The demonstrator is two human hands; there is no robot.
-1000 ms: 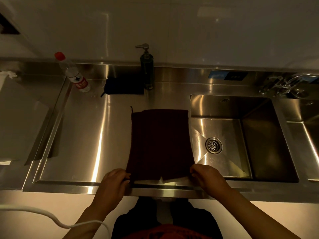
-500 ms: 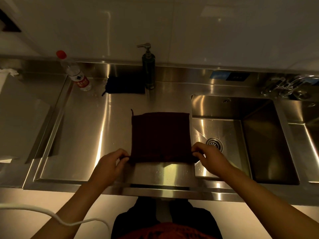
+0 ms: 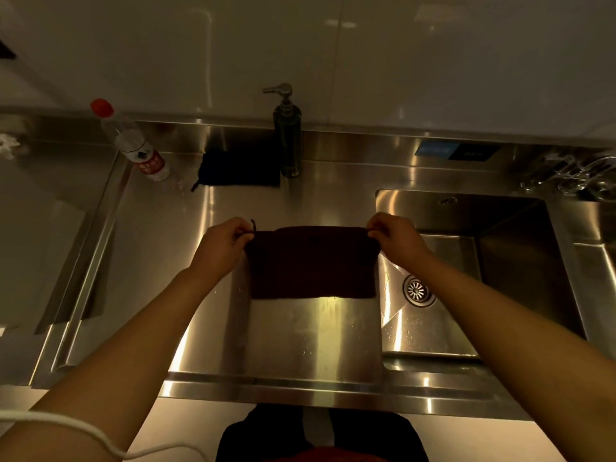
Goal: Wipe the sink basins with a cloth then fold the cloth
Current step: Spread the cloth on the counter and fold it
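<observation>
A dark maroon cloth (image 3: 313,263) lies folded in half on the steel drainboard (image 3: 310,335), just left of the sink basin (image 3: 520,258). My left hand (image 3: 223,246) pinches its far left corner and my right hand (image 3: 396,238) pinches its far right corner. Both hands sit at the cloth's far edge, where the near half has been laid over the far half. The basin's drain (image 3: 416,291) shows beside my right forearm.
A soap pump bottle (image 3: 287,135) stands at the back wall. A second dark cloth (image 3: 240,170) lies beside it, and a red-capped plastic bottle (image 3: 133,143) leans at the back left. Faucet fittings (image 3: 573,176) sit at the far right. A white cord (image 3: 83,435) crosses my left arm.
Both hands carried the cloth's near edge away from me and over to its far edge, folding the cloth in half. The camera view shifted slightly.
</observation>
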